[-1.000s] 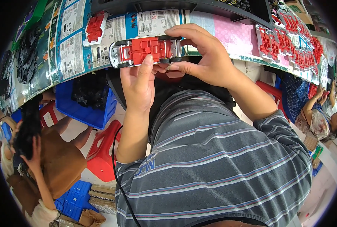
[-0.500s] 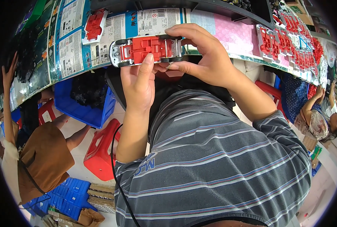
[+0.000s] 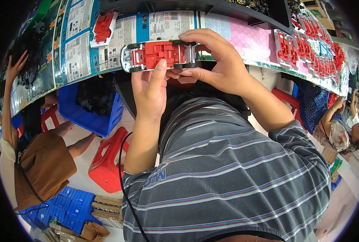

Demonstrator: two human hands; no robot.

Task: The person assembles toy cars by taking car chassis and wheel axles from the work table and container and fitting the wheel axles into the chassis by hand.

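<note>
Both hands, left hand and right hand, gripped the light, rigid toy car at 12 o'clock; its small wheels looked fragile.

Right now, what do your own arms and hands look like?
Both hands are bare: left hand, right hand. No gloves, rings or watch show. Forearms are uncovered; short sleeves of a grey shirt with thin blue and red stripes. A black cable runs by the left elbow.

Workbench under printed sheets, red parts
</note>
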